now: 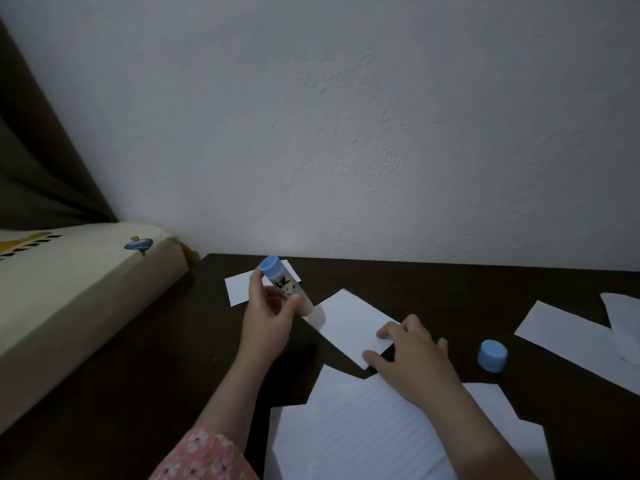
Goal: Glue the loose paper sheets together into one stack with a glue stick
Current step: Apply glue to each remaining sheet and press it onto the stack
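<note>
A: From the head camera, where is the glue stick (284, 285)?

B: In the left hand (268, 315), fingers and thumb curled round its barrel. It tilts, blue end up toward eleven o'clock, its open tip at the left corner of the small white sheet (351, 325).

A: And the right hand (410, 355)?

B: At four o'clock from that sheet, fingers fairly straight, fingertips pressing its near right corner flat on the dark table (156, 358).

A: The cap?

B: The blue cap (492, 355) stands on the table at three o'clock from the right hand, near it but apart.

A: Other paper?

B: A lined sheet (356, 431) lies under the right forearm at six o'clock. A small piece (239, 287) sits behind the left hand at twelve. More sheets (568, 336) spread at the right edge.

A: Open room?

B: Bare table at eight o'clock of the left hand, bounded by a cream cushion (86, 282); the wall (346, 133) closes the far edge.
</note>
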A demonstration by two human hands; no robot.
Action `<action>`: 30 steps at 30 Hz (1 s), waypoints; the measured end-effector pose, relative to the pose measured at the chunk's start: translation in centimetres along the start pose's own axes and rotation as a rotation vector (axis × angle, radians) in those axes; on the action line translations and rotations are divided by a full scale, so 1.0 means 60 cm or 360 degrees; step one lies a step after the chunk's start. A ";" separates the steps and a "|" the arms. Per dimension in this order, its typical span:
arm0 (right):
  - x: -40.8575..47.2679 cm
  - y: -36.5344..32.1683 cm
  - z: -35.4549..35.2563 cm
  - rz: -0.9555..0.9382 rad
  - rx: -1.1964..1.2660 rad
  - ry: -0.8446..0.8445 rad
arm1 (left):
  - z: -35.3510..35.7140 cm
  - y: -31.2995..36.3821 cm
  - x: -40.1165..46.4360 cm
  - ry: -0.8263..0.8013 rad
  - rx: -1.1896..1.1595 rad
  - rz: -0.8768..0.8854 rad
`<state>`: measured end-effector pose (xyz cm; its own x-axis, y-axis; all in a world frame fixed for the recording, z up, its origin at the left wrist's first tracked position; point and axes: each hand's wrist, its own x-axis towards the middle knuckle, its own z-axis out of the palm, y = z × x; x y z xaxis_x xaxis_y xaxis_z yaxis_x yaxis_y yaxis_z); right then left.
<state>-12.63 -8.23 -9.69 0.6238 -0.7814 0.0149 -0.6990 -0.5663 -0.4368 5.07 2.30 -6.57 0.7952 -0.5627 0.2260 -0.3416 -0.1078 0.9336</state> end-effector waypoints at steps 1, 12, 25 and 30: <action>0.000 -0.001 -0.001 -0.0003 -0.0009 0.0024 | 0.005 0.002 -0.005 -0.0036 -0.0007 0.0003; 0.001 0.035 -0.013 -0.0093 -0.0145 0.0165 | 0.068 0.014 -0.039 -0.0355 -0.0022 0.0092; 0.002 0.052 -0.014 -0.0074 -0.0003 -0.0009 | 0.122 0.021 -0.056 -0.0675 0.0281 0.0195; 0.003 0.054 -0.010 -0.0085 -0.0009 -0.0012 | 0.126 0.009 -0.058 -0.0708 0.0420 0.0282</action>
<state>-14.97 -10.38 -10.59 0.6627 -0.7482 0.0314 -0.6666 -0.6085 -0.4306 -1.68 -2.00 -8.98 0.4448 -0.8773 0.1805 -0.6107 -0.1497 0.7776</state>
